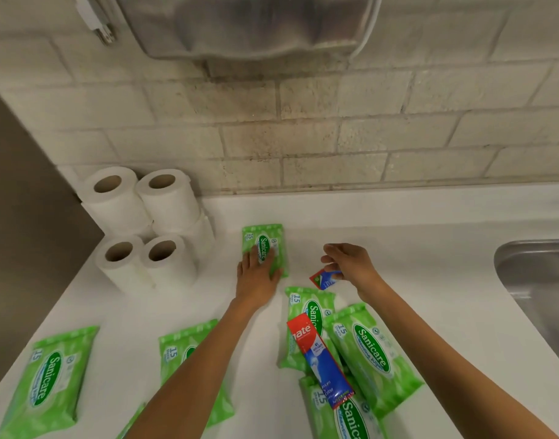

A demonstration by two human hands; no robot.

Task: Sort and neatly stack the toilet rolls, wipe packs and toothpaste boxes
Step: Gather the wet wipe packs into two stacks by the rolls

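My left hand (257, 275) lies flat with straight fingers on a green wipe pack (265, 240) set apart on the white counter (398, 255). My right hand (347, 264) holds a red-and-blue toothpaste box (324, 279) by one end, just above the counter. A second toothpaste box (319, 359) lies slanted across a loose heap of wipe packs (366, 353) at the front. More wipe packs lie at the front left (54, 378) and under my left forearm (176, 346). White toilet rolls (145, 223) stand stacked upright in the back-left corner.
A steel sink (538, 286) is sunk into the counter at the right. A tiled wall (303, 137) runs behind the counter, with a metal dispenser (256, 26) mounted overhead. A grey wall (24, 217) borders the left.
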